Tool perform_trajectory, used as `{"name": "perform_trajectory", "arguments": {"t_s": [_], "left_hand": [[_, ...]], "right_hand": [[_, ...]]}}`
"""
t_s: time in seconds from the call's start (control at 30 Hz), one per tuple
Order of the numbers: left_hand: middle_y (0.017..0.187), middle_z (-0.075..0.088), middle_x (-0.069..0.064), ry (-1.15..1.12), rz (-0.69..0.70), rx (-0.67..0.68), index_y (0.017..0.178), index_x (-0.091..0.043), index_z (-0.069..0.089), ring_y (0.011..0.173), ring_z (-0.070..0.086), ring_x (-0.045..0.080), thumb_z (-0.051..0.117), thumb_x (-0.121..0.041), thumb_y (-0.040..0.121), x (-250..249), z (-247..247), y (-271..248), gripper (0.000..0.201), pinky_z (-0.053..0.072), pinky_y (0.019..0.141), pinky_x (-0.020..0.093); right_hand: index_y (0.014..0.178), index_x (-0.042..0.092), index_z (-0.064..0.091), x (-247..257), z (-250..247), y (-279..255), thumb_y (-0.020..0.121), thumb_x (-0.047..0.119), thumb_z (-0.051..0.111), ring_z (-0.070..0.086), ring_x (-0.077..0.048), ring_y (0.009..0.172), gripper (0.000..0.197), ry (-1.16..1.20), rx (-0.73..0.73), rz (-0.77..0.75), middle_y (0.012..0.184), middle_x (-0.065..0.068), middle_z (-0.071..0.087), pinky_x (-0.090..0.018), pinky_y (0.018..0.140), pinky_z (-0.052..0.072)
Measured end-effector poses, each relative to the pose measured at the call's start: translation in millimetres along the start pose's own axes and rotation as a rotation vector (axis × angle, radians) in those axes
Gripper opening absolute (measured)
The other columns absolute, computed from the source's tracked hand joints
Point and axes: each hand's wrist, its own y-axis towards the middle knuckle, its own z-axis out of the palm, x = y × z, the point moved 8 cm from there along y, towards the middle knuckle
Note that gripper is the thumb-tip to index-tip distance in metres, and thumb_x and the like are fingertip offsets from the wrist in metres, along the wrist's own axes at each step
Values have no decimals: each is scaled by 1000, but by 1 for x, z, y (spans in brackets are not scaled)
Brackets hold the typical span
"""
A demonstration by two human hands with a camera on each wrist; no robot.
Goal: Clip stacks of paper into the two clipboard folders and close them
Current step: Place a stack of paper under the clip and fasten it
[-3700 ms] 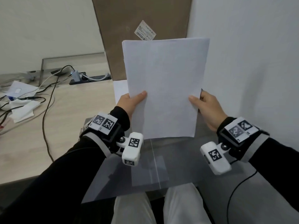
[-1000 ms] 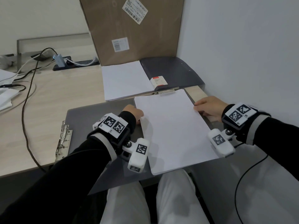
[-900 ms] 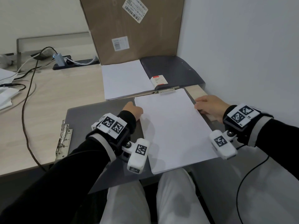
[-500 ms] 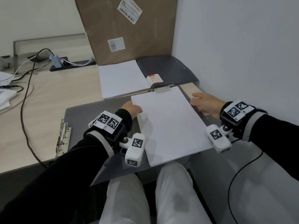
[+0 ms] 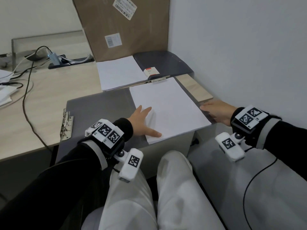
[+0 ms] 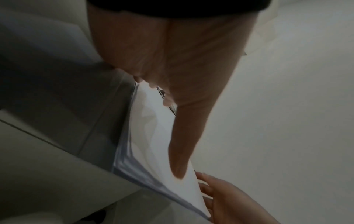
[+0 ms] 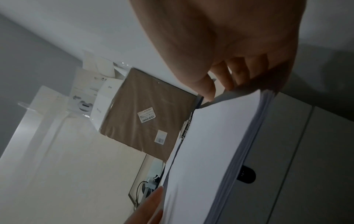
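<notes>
White paper stack (image 5: 166, 107) lies btwn both hands on the open clipboard folder (image 5: 99, 110), long axis running away from the person toward its clip (image 5: 158, 79).

Head: left hand (image 5: 142, 120) flat, fingers spread, pressing the stack's near-left.

Right wrist: right hand (image 7: 239, 53) pinches the folder edge beside the stack.

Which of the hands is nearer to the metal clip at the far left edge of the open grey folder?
Left. The left hand lies flat on the paper stack, just right of the metal clip. The right hand grips the folder's opposite edge, beyond the whole stack.
</notes>
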Motion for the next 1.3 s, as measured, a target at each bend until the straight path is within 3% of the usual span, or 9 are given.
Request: {"name": "perform_trajectory", "arguments": {"t_s": [0.13, 0.37, 0.53, 0.63, 0.7, 0.9, 0.97, 1.07, 1.3], "left_hand": [[158, -21, 2, 178, 10, 11, 150, -33, -6, 149, -6, 23, 77, -54, 61, 0, 17, -3, 123, 10, 120, 50], [160, -11, 5, 250, 3, -120, 151, -29, 0, 149, -7, 24, 73, -52, 66, 7, 26, 5, 114, 1, 119, 46], [160, -7, 3, 256, -2, -124, 151, -27, 2, 149, -7, 26, 70, -59, 65, 6, 27, 6, 114, 4, 120, 47], [160, -8, 3, 258, -9, -114, 151, -27, 1, 149, -8, 27, 69, -60, 65, 4, 27, 6, 114, 4, 120, 46], [160, -8, 3, 260, -5, -110, 151, -26, 2, 149, -7, 27, 70, -60, 65, 5, 26, 6, 115, 5, 120, 46], [160, -8, 4, 189, 12, -80, 151, -25, 0, 149, -3, 25, 75, -58, 61, 7, 22, 1, 121, 10, 120, 44], [160, -7, 3, 146, 0, -82, 151, -26, 0, 149, 1, 27, 75, -56, 63, 8, 20, 0, 119, 12, 120, 44], [160, -7, 4, 127, 1, -91, 151, -26, 2, 149, 1, 28, 74, -55, 65, 7, 20, -1, 115, 10, 121, 43], [160, -8, 5, 130, 15, -82, 151, -23, 2, 149, -5, 22, 72, -53, 69, 5, 22, -3, 112, 2, 121, 43]], "right_hand": [[84, 14, 57, 1, 3, -8, 97, 15, 46, 56, -14, 64, 17, 30, 9, -7, 79, -2, 61, -24, 53, 43], [102, 11, 56, 3, 4, -11, 95, 14, 48, 54, -18, 61, 12, -1, 16, -14, 78, -8, 59, -24, 54, 41], [101, 9, 59, 4, 5, -10, 91, 12, 50, 53, -24, 78, 13, -69, -11, -20, 92, -16, 58, -29, 61, 42], [113, -8, 60, 2, 5, -8, 91, 12, 51, 57, -26, 86, 31, -91, -11, -15, 97, -17, 61, -35, 70, 46], [118, -5, 59, 3, 6, -12, 93, 13, 48, 58, -26, 88, 33, -118, 2, -17, 101, -15, 63, -31, 68, 46], [131, 7, 51, 6, 17, -18, 95, 42, 39, 52, -27, 123, 51, -296, 92, -52, 135, -9, 55, -41, 107, 38], [133, 13, 51, 3, 18, -20, 95, 47, 38, 55, -22, 119, 53, -227, 103, -31, 135, -3, 56, -36, 100, 44], [116, 17, 60, 0, 19, -23, 98, 44, 37, 62, -12, 85, 40, -146, 130, -26, 106, 2, 67, -23, 69, 44], [106, 23, 57, -4, 18, -16, 98, 45, 37, 55, -5, 74, 31, -145, 127, -27, 89, 10, 61, -20, 63, 38]]}}
